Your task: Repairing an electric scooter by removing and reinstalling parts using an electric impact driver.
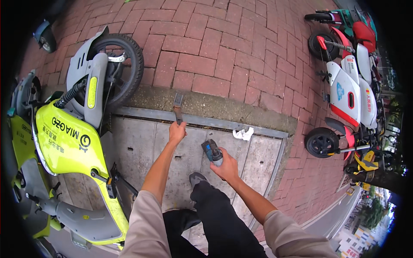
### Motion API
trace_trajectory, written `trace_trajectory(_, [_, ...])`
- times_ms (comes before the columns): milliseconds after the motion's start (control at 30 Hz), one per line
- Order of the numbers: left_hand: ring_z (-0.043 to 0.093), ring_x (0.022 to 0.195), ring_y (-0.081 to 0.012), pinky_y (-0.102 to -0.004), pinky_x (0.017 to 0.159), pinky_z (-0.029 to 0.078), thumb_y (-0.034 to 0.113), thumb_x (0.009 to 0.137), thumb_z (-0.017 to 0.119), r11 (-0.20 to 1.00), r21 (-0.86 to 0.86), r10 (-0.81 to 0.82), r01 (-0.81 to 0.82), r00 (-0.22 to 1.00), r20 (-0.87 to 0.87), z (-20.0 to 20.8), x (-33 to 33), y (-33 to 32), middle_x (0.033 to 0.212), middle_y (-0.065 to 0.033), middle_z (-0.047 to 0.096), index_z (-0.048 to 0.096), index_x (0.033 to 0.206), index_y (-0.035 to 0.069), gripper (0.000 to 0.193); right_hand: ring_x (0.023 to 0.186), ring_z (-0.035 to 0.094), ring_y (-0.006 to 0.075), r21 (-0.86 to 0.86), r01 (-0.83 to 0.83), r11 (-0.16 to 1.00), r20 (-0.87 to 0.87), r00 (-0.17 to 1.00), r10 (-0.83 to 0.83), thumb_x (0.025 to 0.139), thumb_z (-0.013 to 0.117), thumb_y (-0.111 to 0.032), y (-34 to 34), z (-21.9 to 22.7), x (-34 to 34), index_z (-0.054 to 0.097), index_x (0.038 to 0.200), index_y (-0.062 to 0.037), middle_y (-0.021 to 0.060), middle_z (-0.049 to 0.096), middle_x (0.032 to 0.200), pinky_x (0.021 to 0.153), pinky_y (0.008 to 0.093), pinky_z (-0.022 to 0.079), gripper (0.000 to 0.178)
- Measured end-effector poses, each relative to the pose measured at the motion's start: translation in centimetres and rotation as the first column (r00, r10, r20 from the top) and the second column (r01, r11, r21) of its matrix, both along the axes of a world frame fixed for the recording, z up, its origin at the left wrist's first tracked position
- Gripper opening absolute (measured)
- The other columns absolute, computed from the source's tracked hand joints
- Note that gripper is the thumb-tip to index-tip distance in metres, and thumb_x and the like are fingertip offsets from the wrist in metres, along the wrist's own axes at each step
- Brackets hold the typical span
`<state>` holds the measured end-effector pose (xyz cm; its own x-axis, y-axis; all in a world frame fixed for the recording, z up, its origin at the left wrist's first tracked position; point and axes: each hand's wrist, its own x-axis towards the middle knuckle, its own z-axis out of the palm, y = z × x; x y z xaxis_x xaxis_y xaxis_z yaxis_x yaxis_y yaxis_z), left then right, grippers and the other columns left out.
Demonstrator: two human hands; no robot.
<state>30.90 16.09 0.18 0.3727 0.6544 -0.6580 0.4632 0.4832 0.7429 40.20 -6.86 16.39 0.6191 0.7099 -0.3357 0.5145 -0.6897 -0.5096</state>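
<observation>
1. Left hand (pixel 177 132): closed round the near end of a brown-and-grey hand tool (pixel 178 114), at 12 o'clock from your shoe (pixel 197 177); exact kind unclear.
2. Handling: probably stiff and fairly light; hold it by the near end, clear of the grey head.
3. Right hand (pixel 226 167): wrapped round a blue-and-black power tool (pixel 211 149), at 1 o'clock.
4. Handling: likely rigid, dense and front-heavy; your best hold is a full palm round the body.
5. White crumpled cloth (pixel 243 134): between 1 and 2 o'clock; looks soft, light.
6. Surface: grey slabs (pixel 142 150), metal edging strip (pixel 150 114), red brick paving (pixel 206 47) towards 12.
7. Surroundings: outdoors; yellow scooter (pixel 69 133) at 10 o'clock, white-and-red scooter (pixel 342 88) at 2.
</observation>
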Motion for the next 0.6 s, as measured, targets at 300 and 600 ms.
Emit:
trace_trajectory(300, [0.042,0.136,-0.036,-0.0399,0.108,0.037,0.072,0.083,0.058,0.958,0.274,0.022,-0.079,0.979,0.203,29.4,19.2,29.4,0.144,-0.0326,0.04,0.019,0.147,-0.011,0.112,0.099,0.065,0.0421,-0.265,0.038,0.964,-0.16,0.984,-0.083,0.068,0.075,-0.031,2.5,2.7,0.6,0.054,0.119,-0.007,0.023,0.067,0.107,0.086,0.049,0.053,0.06])
trace_trajectory(600, [0.059,0.111,-0.0344,-0.0404,0.096,0.046,0.037,0.093,0.063,0.755,0.477,-0.525,0.45,0.851,0.028,30.9,-1.4,15.1,0.12,-0.0202,0.059,0.055,0.128,-0.001,0.052,0.098,0.067,0.0422,-0.57,-0.104,0.815,-0.243,0.969,-0.047,0.063,0.08,-0.036,3.9,8.7,8.3,0.056,0.111,0.0047,0.0275,0.068,0.099,0.088,0.0465,0.054,0.068])
